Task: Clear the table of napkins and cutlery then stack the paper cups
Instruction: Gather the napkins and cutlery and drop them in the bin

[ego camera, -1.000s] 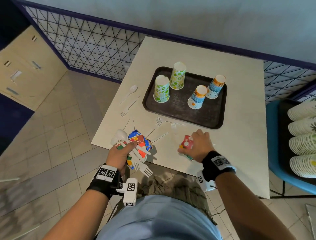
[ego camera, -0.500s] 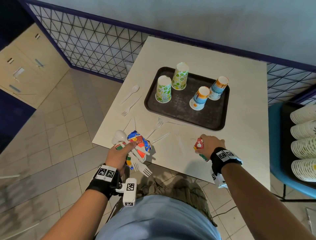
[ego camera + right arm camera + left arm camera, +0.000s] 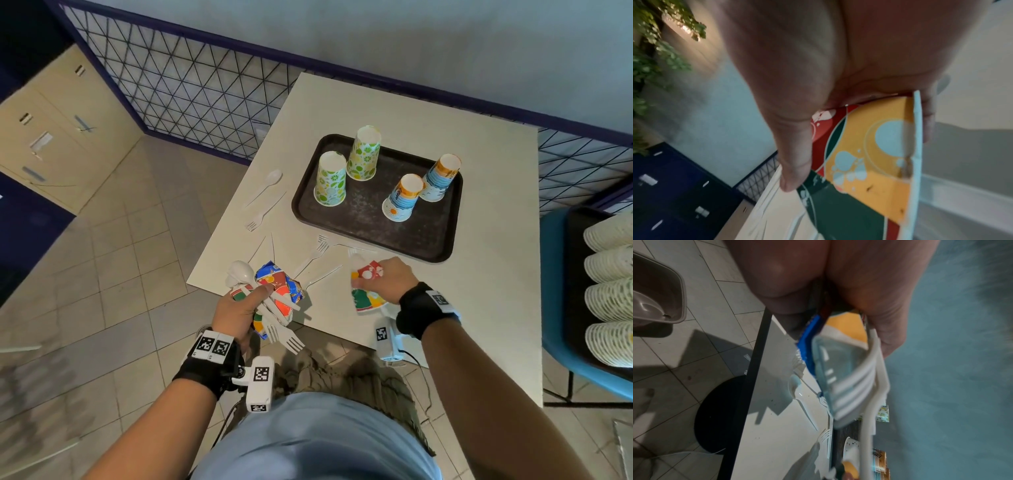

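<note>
My left hand (image 3: pixel 241 308) grips a bundle of crumpled colourful napkins (image 3: pixel 279 286) and white plastic forks (image 3: pixel 286 337) and a spoon at the table's near left corner; the left wrist view shows fork tines (image 3: pixel 855 395) close up. My right hand (image 3: pixel 388 279) pinches a red, green and yellow napkin (image 3: pixel 366 296), seen large in the right wrist view as the napkin (image 3: pixel 869 154) under my thumb. Loose white forks (image 3: pixel 315 255) and a spoon (image 3: pixel 265 186) lie on the white table (image 3: pixel 479 308). Several upside-down paper cups (image 3: pixel 330 180) stand on a dark tray (image 3: pixel 428 236).
A blue chair (image 3: pixel 561 308) at the right holds a dark tray with rows of stacked white cups (image 3: pixel 613 298). A black wire fence (image 3: pixel 178 92) runs behind the table. Under the table a black round base (image 3: pixel 719 417) shows, with a grey bin (image 3: pixel 655 296) nearby on the tiled floor.
My right hand slid right along the near table edge, then came back left and lifted the red napkin, which now hangs unfolded. My left hand kept still with its bundle.
</note>
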